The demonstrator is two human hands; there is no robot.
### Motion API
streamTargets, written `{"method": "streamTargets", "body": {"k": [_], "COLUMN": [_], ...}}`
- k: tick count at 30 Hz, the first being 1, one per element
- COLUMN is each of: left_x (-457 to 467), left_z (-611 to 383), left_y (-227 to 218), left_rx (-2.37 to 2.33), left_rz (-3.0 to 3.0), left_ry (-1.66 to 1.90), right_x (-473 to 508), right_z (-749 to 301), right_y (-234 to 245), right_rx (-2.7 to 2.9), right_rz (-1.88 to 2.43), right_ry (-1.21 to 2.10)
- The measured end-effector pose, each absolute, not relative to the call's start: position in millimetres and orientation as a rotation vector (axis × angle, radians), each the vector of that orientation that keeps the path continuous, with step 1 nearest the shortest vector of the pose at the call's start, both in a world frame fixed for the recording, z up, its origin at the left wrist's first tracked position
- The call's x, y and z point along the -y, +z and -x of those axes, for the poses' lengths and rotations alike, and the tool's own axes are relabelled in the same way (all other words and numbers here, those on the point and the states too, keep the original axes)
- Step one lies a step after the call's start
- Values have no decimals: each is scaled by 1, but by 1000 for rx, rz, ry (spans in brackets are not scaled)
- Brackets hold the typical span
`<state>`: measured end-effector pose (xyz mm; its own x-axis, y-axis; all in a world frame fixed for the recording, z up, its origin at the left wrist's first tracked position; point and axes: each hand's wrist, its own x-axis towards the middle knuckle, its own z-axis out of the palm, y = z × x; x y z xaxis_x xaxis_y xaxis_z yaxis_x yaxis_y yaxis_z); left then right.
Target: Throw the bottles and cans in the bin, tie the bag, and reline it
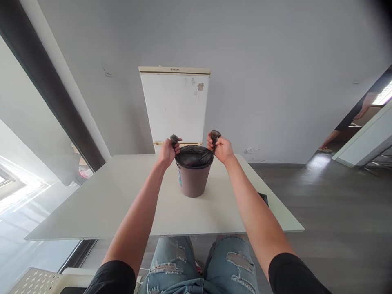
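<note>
A brown trash can [193, 183] stands upright on the white table [122, 196], a bit of a blue label showing on its left side. Inside it hangs a black garbage bag [193, 156] that lines the opening. At the left of the rim, my left hand [169, 150] is closed round a gathered bunch of the bag. My right hand [223, 148] grips another bunch of it at the right, slightly above the rim. Both bunches stick up out of my fists.
Behind the table a white refrigerator [177, 106] stands against the grey wall. A dark flat item [263, 199] lies near the table's right edge, partly behind my right forearm. Another person's arm and leg [346, 118] show at far right. A beige perforated container [36, 281] sits at lower left.
</note>
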<state>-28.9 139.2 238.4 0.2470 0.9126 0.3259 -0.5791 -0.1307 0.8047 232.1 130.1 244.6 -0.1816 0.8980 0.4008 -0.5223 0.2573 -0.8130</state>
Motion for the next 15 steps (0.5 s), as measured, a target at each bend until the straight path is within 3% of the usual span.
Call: {"method": "streamTargets", "body": {"k": [9,15], "left_x": [-130,-127], "left_z": [9,-2], "left_y": [240,238], "left_rx": [-639,-696], "left_rz": [-1516,-1694], "left_ry": [1345,1340], "right_x": [-120,-135], "right_z": [-211,-191], "right_y": [250,241], "right_rx": [1496,1651], "right_rz": [648,976], "right_ry": [1222,939]}}
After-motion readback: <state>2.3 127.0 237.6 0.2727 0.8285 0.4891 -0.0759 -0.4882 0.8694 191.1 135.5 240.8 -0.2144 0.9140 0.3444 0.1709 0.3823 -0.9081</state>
